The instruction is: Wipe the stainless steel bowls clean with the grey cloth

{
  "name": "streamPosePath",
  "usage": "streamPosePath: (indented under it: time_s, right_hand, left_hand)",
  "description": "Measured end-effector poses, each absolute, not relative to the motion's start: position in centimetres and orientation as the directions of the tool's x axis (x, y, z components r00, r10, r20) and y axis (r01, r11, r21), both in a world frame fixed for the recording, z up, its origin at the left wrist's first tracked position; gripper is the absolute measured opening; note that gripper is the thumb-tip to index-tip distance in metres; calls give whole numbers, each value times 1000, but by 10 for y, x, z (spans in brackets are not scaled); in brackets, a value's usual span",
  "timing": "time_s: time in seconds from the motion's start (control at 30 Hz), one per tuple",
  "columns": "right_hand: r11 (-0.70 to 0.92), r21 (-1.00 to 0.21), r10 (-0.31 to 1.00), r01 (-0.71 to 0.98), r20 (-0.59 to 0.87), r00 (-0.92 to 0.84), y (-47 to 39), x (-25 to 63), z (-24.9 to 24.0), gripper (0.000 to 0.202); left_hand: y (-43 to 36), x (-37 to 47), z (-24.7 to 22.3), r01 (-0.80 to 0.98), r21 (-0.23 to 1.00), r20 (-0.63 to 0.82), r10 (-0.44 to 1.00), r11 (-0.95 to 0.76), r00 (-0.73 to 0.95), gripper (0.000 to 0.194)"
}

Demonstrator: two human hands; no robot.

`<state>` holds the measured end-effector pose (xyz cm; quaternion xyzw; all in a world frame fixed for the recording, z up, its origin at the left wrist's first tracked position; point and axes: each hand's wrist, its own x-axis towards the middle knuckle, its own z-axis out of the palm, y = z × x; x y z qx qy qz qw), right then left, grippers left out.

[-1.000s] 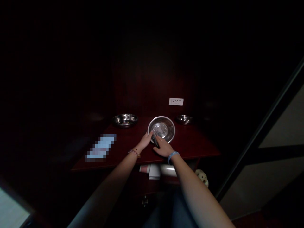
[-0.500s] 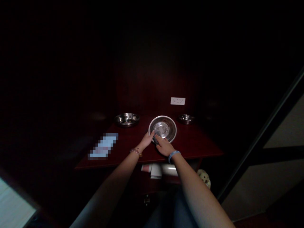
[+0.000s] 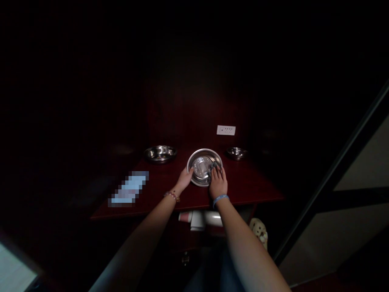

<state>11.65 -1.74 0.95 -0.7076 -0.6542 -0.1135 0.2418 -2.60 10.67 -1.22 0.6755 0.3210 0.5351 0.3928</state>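
Note:
A stainless steel bowl (image 3: pixel 201 165) is tilted toward me above the dark red desk. My left hand (image 3: pixel 184 179) grips its left rim, thumb over the edge and the other fingers hidden behind. At the right inner wall, my right hand (image 3: pixel 218 184) presses a dark grey cloth (image 3: pixel 214 166) against the metal, fingers curved over it. Most of the cloth lies under those fingers. Whether the bowl's underside touches the desk, I cannot tell.
Behind, a wide steel dish (image 3: pixel 161 154) stands left and a smaller steel bowl (image 3: pixel 237 153) right. A blurred-out flat item (image 3: pixel 129 188) lies on the desk (image 3: pixel 170 202). Paper cups (image 3: pixel 185 217) sit on a shelf below. A white socket (image 3: pixel 226 130) is on the back wall.
My right hand has swept the cloth from the bowl's lower left side to its right inner wall. My left hand stays on the left rim.

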Motion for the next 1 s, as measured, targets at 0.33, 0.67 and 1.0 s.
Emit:
streamPosePath:
  time_s: [0.33,0.67,1.0]
  right_hand:
    - [2,-169,943,986,327,54,-24,107,13,61]
    - [0,-172,945,985,323,56,-22,108,12,61]
    - [-85,-197,901,977,402,159,-15,105,5,66]
  left_hand:
    - [108,-24,-12,-25,887,455,865,-461,212,49]
    - [113,-21,-17,-36,899,435,883,-436,179,38]
    - [114,-22,-19,-33,884,464,865,-467,190,38]
